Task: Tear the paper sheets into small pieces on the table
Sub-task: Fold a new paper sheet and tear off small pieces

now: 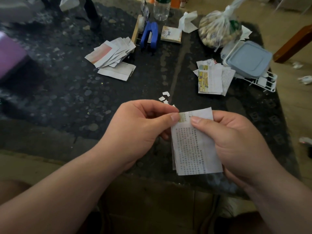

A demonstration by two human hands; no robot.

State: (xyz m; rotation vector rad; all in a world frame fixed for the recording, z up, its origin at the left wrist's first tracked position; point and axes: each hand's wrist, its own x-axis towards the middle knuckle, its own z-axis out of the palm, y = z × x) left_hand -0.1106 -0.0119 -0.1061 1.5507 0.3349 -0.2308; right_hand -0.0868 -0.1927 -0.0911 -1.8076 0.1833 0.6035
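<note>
Left hand [143,125] pinches the far-left corner of a small stack of white printed paper sheets [194,149] btwn thumb and forefinger. Right hand [236,137] grips the stack's right side, its thumb pressed on the top sheet just beside the left thumb. The stack is held above the near edge of the dark mottled surface [67,98], w/ its long axis running from the person outward.

Both thumbs meet at the far end. A tear would prob. start there, btwn them, and run back along the long axis toward the person. The left hand looks set to take only a narrow piece.

A few torn white scraps [164,98] lie on the surface just beyond the left hand; so few suggests the job is at an early stage. Farther out sit two fanned piles of larger sheets: a pink-tinted paper pile [111,54] at centre-left and a yellow-illustrated paper pile [211,78] at right.

Containers:
- A pale blue lidded plastic box [249,59] sits lid on, contents hidden, on a white wire rack [263,83] just beside the right pile.
- A knotted clear plastic bag [219,29] behind it is packed w/ pale lumps that can't be identified.
- A clear plastic bottle [161,10] stands at the far edge; its contents can't be told.
</note>
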